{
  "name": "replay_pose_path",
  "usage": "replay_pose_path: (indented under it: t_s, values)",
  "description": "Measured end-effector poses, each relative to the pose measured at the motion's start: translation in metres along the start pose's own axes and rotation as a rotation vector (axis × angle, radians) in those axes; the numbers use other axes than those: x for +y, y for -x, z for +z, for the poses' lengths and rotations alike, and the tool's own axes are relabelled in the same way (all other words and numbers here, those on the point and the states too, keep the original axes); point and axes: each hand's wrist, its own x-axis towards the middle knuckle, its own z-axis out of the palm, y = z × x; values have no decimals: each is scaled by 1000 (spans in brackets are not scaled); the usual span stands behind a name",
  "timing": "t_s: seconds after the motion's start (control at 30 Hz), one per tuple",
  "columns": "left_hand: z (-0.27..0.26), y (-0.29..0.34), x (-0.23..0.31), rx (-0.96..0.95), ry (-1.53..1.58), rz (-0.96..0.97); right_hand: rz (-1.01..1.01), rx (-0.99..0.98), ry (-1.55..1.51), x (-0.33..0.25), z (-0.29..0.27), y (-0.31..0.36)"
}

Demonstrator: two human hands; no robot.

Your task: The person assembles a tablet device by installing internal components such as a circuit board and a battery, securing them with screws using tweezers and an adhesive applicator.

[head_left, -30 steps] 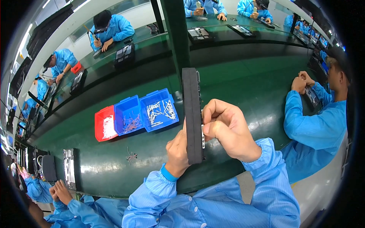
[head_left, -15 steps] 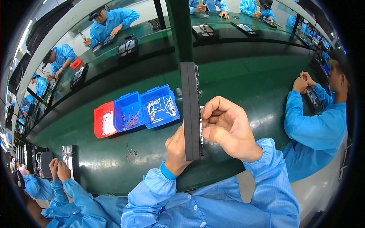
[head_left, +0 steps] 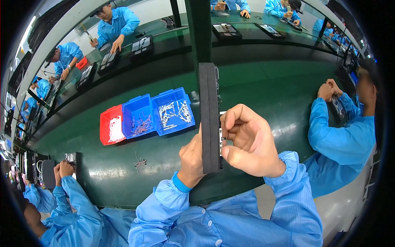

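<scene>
A thick black tray (head_left: pixel 209 119) stands on edge in front of me, its dark side toward the left and small silver and black parts along its right face. My left hand (head_left: pixel 191 160) grips it from behind its lower left side, with the fingertips hidden. At the right face is my right hand (head_left: pixel 251 142), fingers curled in and thumb at the lower silver part (head_left: pixel 221 138). A small white piece (head_left: pixel 222 112) shows by the index finger. Whatever the right fingertips pinch is too small to make out.
Left of the tray sit a red bin (head_left: pixel 112 125) with white pieces, a blue bin (head_left: pixel 138 117) with thin wires, and another blue bin (head_left: pixel 173 111) with white strips. Loose wires (head_left: pixel 140 161) lie on the green bench (head_left: pixel 111 175). A green post (head_left: pixel 198 33) rises behind; co-workers sit either side.
My hands and the tray have shifted slightly to the right. The right thumb has moved a little away from the tray's face. A co-worker across the bench has reached down to a tray.
</scene>
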Motion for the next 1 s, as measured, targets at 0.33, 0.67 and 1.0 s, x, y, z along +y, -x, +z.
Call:
replay_pose_path:
  t_s: [0.33, 0.67, 1.0]
  values:
    - [8, 17, -25, 17, -10, -17, -182, 185, 136, 0, -42, 7]
    - [0, -15, 11, -434, 1222, -1170, 255, 389, 81, 52, -116, 150]
    - [-15, 34, -8, -708, 368, -643, 265, 852, 117, 49, -174, 137]
